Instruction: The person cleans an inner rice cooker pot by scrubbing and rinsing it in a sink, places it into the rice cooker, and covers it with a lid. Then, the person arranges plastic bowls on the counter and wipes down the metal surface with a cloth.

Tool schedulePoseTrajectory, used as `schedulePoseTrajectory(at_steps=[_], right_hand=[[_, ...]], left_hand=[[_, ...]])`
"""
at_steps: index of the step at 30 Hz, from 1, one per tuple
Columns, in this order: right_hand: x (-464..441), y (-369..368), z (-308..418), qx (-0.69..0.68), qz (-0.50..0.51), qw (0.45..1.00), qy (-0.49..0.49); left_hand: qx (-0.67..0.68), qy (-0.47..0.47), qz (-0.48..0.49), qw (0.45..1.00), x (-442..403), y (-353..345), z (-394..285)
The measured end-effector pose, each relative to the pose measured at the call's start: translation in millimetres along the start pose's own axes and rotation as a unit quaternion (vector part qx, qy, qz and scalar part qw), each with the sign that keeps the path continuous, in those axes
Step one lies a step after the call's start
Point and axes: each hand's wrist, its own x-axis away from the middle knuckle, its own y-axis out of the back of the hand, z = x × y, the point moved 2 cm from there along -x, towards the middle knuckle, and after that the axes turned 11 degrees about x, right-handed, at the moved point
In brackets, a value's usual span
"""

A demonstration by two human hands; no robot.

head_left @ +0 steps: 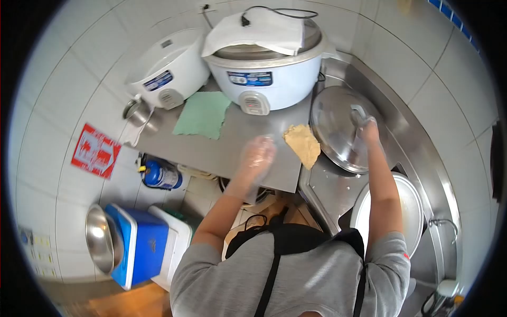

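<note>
My right hand (368,128), in a clear plastic glove, is closed round the handle of a large round metal lid (335,127). The lid is at the sink's left side, over the metal surface. My left hand (259,153), also in a clear glove, is above the grey metal table (245,129) near its front edge. Motion and the loose plastic blur its fingers, and I make out nothing held in it. Between my hands, a crumpled tan cloth (303,144) lies at the table's right edge. A green cloth (202,114) is spread farther left.
A big rice cooker (264,79) with a white cloth (259,31) on top stands at the back, beside a smaller white cooker (169,68). A round white container (409,206) sits in the metal sink (428,253). Lower left are a blue cooler (142,243) and metal bowl (100,238).
</note>
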Motion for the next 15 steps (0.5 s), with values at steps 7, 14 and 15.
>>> schedulePoseTrajectory(at_steps=[7, 14, 15], right_hand=[[-26, 1, -40, 0.066, -0.128, 0.989, 0.038], [24, 106, -50, -0.232, -0.09, 0.968, 0.016], [26, 104, -67, -0.244, -0.107, 0.964, 0.023]], left_hand=[[-0.08, -0.157, -0.097, 0.979, -73, -84, -55], [0.301, 0.038, -0.067, 0.95, -73, -63, 23], [0.313, 0.029, -0.163, 0.935, -65, -42, 32]])
